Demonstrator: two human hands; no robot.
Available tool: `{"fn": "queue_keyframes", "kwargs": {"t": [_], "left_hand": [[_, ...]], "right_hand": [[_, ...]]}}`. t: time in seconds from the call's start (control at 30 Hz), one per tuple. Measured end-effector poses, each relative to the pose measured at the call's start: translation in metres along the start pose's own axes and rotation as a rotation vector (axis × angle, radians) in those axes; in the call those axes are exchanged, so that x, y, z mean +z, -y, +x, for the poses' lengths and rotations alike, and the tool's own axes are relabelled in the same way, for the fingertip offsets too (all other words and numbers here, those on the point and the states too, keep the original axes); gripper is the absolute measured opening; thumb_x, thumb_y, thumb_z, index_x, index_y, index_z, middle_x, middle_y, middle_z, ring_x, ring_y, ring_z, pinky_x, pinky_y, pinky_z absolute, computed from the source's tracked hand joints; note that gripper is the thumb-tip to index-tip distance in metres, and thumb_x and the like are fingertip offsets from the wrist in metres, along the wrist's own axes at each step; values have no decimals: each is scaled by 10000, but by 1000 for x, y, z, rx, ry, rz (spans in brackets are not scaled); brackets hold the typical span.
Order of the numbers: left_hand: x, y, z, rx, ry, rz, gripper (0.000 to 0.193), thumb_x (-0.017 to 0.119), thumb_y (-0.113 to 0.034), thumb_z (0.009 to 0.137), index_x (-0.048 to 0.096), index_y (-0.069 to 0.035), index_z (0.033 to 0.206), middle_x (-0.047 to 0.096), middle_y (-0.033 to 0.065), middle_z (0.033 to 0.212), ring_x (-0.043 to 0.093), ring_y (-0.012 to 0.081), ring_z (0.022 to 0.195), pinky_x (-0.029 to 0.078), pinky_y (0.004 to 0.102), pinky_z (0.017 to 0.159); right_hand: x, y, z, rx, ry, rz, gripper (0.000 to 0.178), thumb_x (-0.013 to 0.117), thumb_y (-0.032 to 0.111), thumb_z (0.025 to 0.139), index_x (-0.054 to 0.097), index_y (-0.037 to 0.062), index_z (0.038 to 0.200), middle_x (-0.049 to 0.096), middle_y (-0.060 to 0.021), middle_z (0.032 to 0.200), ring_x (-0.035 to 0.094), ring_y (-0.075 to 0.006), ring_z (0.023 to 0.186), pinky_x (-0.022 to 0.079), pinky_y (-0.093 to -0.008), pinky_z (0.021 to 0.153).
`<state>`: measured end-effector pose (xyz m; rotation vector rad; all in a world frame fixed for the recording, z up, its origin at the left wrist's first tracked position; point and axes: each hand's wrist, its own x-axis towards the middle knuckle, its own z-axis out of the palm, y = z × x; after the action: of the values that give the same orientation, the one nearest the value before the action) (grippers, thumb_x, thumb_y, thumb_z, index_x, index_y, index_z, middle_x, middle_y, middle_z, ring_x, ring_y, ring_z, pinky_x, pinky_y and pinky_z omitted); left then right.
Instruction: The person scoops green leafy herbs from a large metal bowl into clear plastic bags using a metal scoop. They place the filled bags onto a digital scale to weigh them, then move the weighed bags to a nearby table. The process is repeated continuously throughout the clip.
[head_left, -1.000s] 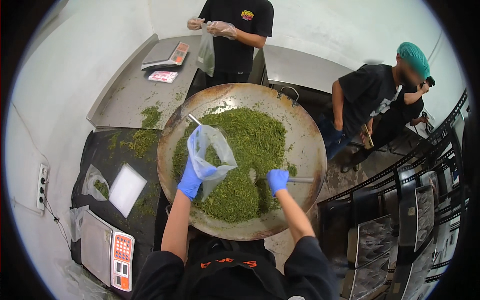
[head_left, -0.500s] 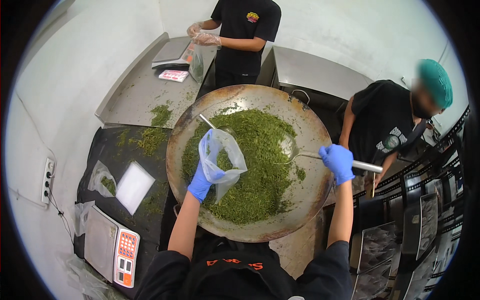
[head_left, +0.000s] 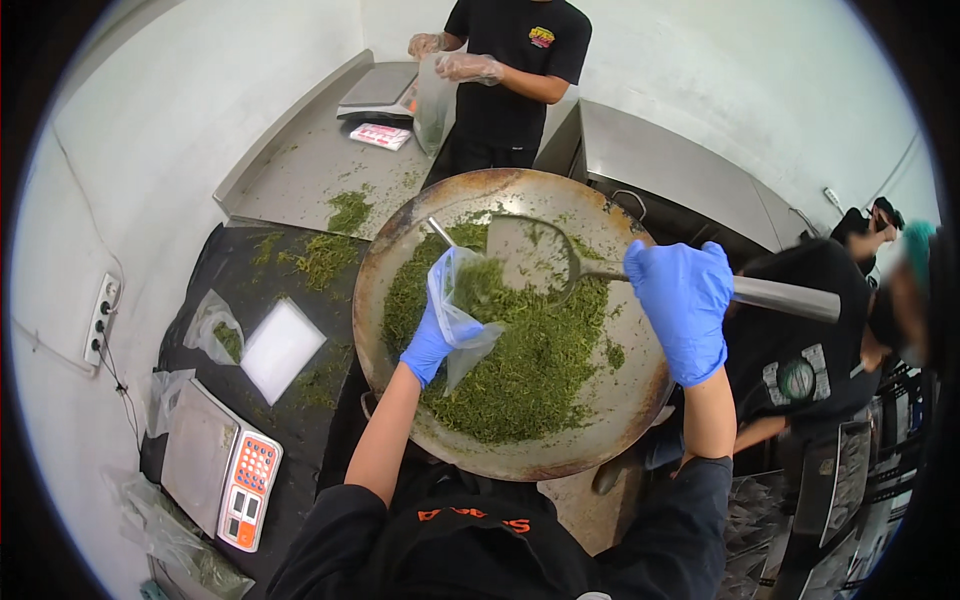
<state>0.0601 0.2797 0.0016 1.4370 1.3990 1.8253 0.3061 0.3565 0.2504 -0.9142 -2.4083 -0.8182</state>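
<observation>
My left hand (head_left: 440, 335), in a blue glove, is closed on a clear plastic bag (head_left: 472, 362), its mouth facing up. My right hand (head_left: 682, 310), gloved too, grips the handle of a big metal wok spatula (head_left: 785, 297). The spatula's blade is tilted at the bag's mouth, and green shreds lie at the opening between them. Below both hands is a wide, browned metal wok (head_left: 630, 420) heaped with finely shredded green leaves (head_left: 520, 385). A second metal handle (head_left: 440, 232) sticks out of the heap behind the bag.
On the black-covered table at left are a digital scale (head_left: 205, 460), a stack of white plastic bags (head_left: 283, 350) and a small bag of greens (head_left: 222, 330). Beyond, a person (head_left: 515, 75) holds a bag beside another scale (head_left: 378, 90). A second person (head_left: 800, 340) bends near my right arm.
My right hand has raised the spatula from the heap and brought its blade to the bag's mouth. The person at right has bent lower and farther right. My view has shifted slightly.
</observation>
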Motion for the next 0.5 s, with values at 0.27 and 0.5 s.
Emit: {"fn": "queue_keyframes", "kwargs": {"t": [0.27,0.5], "left_hand": [[-1,-62,-7,81,-40,166,1213,894,-373,447,200,-26,1378,306,138,1340,339,259,1246,296,371,1045],[-2,-80,-7,320,77,199,1225,886,-370,470,148,-22,1383,266,174,1353,286,283,1279,244,397,1072]], "right_hand": [[151,-34,-56,180,224,-129,277,557,243,763,617,148,509,580,-59,509,575,-226,460,381,-364,477],[338,33,-219,172,802,99,274,479,272,808,682,114,713,673,-107,772,647,-266,683,464,-406,575]]}}
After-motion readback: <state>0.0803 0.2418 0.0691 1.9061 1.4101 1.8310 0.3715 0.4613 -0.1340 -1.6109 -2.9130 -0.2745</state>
